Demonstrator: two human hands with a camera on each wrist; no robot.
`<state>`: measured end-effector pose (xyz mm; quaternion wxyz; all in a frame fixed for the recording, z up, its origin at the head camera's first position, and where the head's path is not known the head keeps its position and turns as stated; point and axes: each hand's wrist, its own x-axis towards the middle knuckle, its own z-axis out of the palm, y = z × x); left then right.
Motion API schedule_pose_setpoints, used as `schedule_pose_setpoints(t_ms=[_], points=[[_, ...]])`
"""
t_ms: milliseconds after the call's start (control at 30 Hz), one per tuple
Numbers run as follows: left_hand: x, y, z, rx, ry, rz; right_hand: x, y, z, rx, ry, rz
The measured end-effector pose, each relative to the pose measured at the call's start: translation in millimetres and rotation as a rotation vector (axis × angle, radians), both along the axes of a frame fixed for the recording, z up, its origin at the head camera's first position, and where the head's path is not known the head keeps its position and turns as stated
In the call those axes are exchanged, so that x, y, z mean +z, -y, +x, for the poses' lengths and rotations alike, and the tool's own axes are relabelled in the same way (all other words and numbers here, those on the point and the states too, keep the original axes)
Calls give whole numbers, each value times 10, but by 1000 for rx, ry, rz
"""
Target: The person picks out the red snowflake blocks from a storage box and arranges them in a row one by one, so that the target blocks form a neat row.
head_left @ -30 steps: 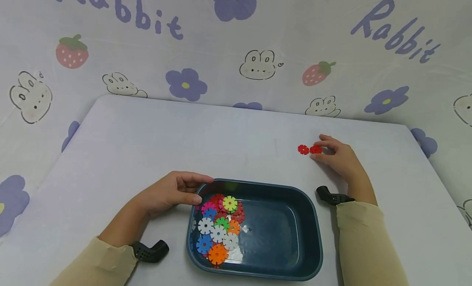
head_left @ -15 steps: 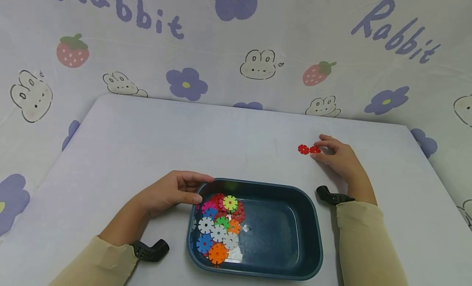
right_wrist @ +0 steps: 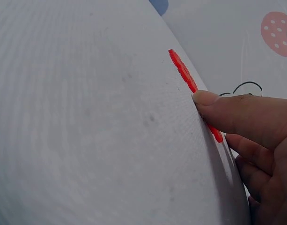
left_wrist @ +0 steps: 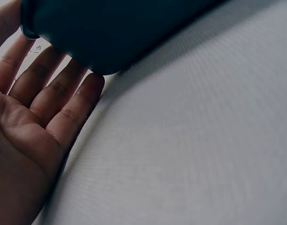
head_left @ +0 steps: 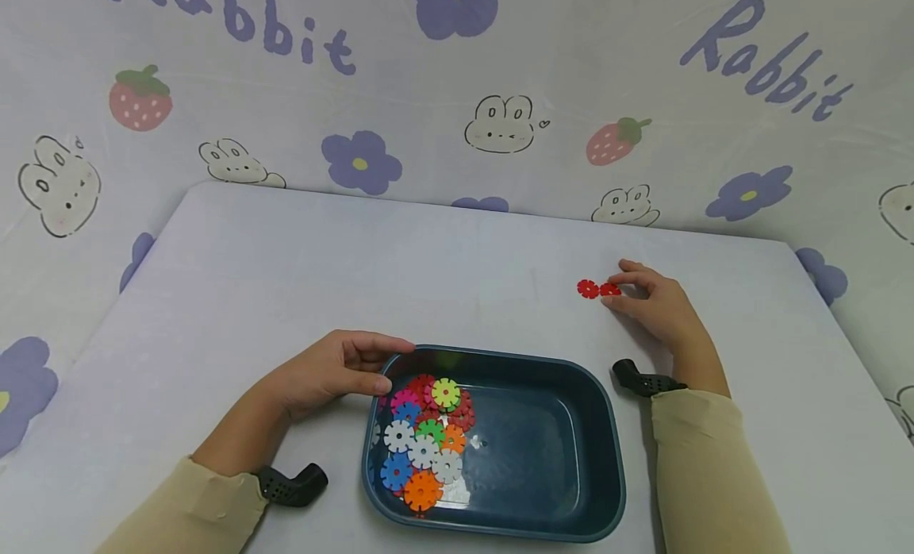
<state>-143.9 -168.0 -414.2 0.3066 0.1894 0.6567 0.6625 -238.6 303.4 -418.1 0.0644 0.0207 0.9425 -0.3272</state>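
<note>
In the head view, a dark blue-green plastic tray (head_left: pixel 528 451) stands on the white table. Its left half holds a heap of notched plastic snowflake discs (head_left: pixel 423 452) in several colours. My left hand (head_left: pixel 321 375) grips the tray's upper left corner, thumb at the rim; the left wrist view shows the fingers (left_wrist: pixel 68 108) against the outer wall. Farther back on the right, two red snowflake discs lie side by side, edges close together. My right hand (head_left: pixel 653 308) pinches the right disc (head_left: pixel 610 289), partly hiding it; the left disc (head_left: pixel 588 289) lies flat beside it.
A cloth with rabbits, flowers and strawberries (head_left: pixel 617 143) hangs behind the table's far edge. Black wrist devices (head_left: pixel 293 486) sit at both sleeve cuffs. The tray's raised wall stands between its discs and the red pair.
Over the last second the right-hand red disc has become slightly more covered by my right fingers. Both hands and the tray stay practically where they were.
</note>
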Motion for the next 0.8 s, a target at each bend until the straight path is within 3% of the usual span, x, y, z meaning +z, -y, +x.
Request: schedule_pose_setpoints(t_ms=[800], points=[[33, -8, 14, -5, 12, 29, 31, 16, 29, 11, 5, -15]])
